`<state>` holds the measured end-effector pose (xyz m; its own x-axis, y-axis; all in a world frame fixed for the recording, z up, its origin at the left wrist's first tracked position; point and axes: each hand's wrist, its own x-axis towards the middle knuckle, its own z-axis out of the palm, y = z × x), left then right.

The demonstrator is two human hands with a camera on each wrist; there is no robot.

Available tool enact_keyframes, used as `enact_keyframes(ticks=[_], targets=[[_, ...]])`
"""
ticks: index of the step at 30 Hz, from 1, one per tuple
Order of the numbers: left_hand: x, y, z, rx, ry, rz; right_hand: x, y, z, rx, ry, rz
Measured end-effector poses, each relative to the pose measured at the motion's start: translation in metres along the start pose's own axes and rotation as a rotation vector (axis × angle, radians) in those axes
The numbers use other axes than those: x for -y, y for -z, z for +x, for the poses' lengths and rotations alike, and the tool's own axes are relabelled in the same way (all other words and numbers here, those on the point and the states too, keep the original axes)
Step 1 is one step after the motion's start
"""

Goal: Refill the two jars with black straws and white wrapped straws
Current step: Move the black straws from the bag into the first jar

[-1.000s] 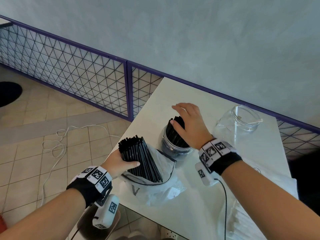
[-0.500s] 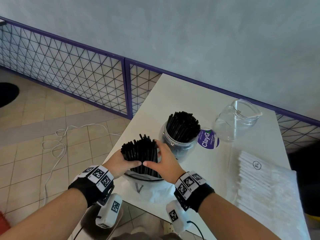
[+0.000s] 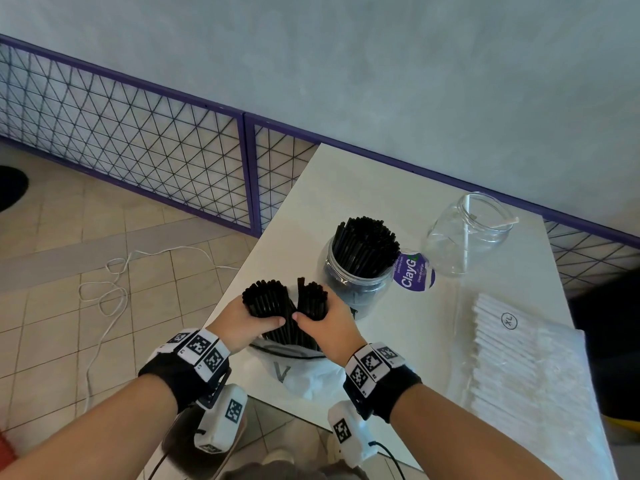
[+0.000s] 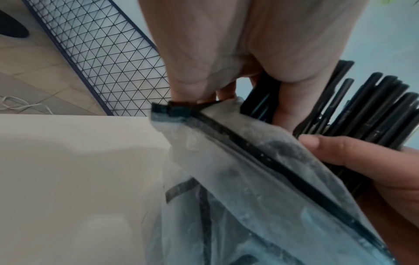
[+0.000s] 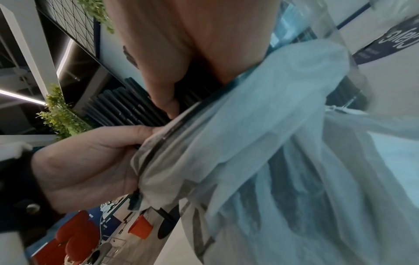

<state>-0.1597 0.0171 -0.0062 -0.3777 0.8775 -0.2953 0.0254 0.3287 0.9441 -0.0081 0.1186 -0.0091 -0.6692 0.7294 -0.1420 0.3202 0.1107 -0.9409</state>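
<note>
Head view. We see the black straws [image 3: 277,306] standing in a frosted zip bag [image 3: 304,372] at the near left edge of the white table [image 3: 346,188]. Their long axis runs close to upright, open ends up and away from us, and the bundle is split into two fans. The left hand [image 3: 239,320] wraps the left fan with the thumb across its front. The right hand [image 3: 325,317] wraps the right fan in the same way. Just beyond the bag stands a clear jar [image 3: 356,282] packed with black straws, tilted slightly toward the far right corner. A purple label [image 3: 414,273] lies just beside it. Further right, a second clear jar [image 3: 467,233] leans and holds a single white wrapped straw [image 3: 465,230], which is nearly upright. A flat pack of white wrapped straws [image 3: 512,368] lies along the right edge, long axes across the table.

Left wrist view. We see the left hand [image 4: 226,44] curled on the black straws [image 4: 374,111] above the bag [image 4: 249,179] and its dark zip strip. The right hand's thumb [image 4: 335,152] presses against the straws from the lower right.

Right wrist view. We see the right hand [image 5: 192,44] closed on the straws [image 5: 127,107], which slant up and to the left. The left hand [image 5: 90,161] grips the straws at the bag [image 5: 272,143] mouth. The filled jar [image 5: 344,86] shows at the upper right.
</note>
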Motion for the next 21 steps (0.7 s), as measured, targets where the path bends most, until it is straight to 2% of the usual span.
enact_keyframes(ticks=[4, 9, 21], targets=[[-0.005, -0.003, 0.0, -0.028, -0.001, 0.013, 0.001, 0.007, 0.003, 0.006, 0.01, -0.009], [-0.016, -0.014, 0.0, -0.015, -0.054, 0.047, -0.003, 0.004, 0.007, 0.022, 0.003, -0.138], [-0.019, -0.006, -0.003, -0.038, -0.041, 0.033, 0.004, 0.006, 0.003, -0.004, -0.026, -0.044]])
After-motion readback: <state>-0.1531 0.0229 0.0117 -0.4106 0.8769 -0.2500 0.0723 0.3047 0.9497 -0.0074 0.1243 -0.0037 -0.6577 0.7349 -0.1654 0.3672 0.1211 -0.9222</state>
